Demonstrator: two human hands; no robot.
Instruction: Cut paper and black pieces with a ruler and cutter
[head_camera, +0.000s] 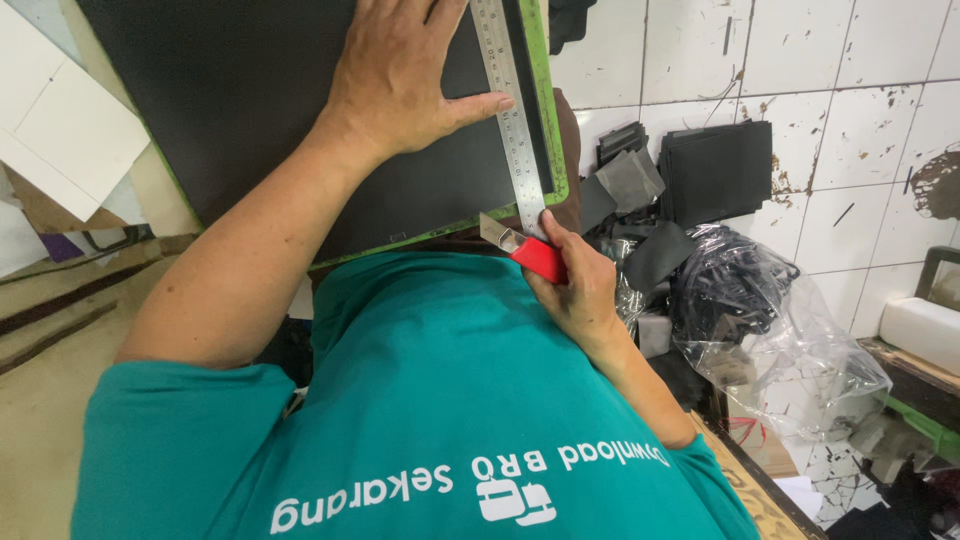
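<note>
My left hand (400, 75) lies flat, fingers spread, on a large black sheet (240, 110), with its thumb against a steel ruler (508, 110). The ruler runs along the sheet's right edge, over a green cutting mat (553, 130) that shows as a thin border. My right hand (582, 290) grips a red utility knife (532, 253). Its metal blade end sits at the near end of the ruler, by the sheet's lower right corner. My teal shirt (430, 400) fills the bottom of the view.
Black foam offcuts (715, 170) and a crumpled clear plastic bag (775, 310) of dark scraps lie on the stained white tiled floor (880, 60) to the right. White boards (60, 130) lie at the left. A white block (920, 330) sits at the right edge.
</note>
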